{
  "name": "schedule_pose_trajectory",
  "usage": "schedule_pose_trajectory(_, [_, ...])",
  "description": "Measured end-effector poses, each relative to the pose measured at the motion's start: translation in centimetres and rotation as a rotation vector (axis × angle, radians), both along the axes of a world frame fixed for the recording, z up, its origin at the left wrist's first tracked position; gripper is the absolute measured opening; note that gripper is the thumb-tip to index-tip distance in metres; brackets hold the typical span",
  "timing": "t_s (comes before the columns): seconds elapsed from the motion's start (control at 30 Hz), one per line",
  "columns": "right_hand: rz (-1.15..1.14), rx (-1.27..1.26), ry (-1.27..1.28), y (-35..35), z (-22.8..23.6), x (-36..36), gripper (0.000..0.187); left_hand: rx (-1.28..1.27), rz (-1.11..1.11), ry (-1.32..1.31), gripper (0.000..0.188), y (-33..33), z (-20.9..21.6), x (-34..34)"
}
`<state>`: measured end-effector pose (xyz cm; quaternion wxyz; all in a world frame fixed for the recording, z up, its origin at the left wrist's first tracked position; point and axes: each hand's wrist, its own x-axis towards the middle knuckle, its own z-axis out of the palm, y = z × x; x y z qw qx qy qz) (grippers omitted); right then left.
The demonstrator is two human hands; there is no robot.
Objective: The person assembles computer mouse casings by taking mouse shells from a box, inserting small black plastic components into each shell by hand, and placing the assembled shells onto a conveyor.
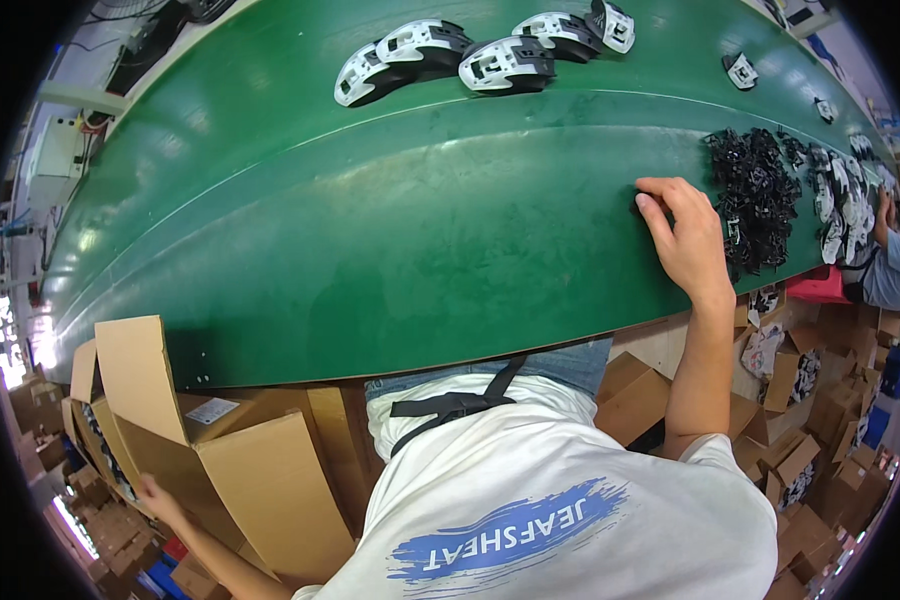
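Note:
My right hand (684,230) rests over the green work surface (390,240), with thumb and fingertips brought close together. A tiny dark spot shows at the fingertips, too small to name. Just right of this hand lies a heap of small black plastic parts (757,200). At lower left my left hand (160,500) is down by an open cardboard box (260,480). Its fingers are small and partly hidden, so what they hold does not show. Across the far side of the surface sit several curved white-and-black plastic shells (507,66).
White plastic parts (842,205) are piled beyond the black heap. A co-worker's arm and blue sleeve (890,265) show at the far right. Open cartons (792,375) with parts crowd the floor at right. A raised box flap (140,375) stands against the surface's left front edge.

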<state>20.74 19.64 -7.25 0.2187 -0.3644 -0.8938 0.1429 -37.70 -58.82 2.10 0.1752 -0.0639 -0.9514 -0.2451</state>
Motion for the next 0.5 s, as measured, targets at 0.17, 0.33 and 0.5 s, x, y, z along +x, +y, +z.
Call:
schedule_pose_trajectory(0.17, [-0.14, -0.056, 0.027, -0.9, 0.1, -0.5, 0.02, 0.329, -0.607, 0.039, 0.04, 40.9, 4.5, 7.0])
schedule_pose_trajectory(0.33, [-0.247, -0.117, 0.129, -1.3, 0.2, -0.3, 0.017, -0.059, -1.268, -0.15, 0.057, 64.4, -2.8, 12.3])
schedule_pose_trajectory(0.5, [-0.108, -0.063, 0.138, -3.3, 0.7, -0.1, 0.024, -0.406, -1.205, -0.076, 0.083, 72.4, -10.1, 11.3])
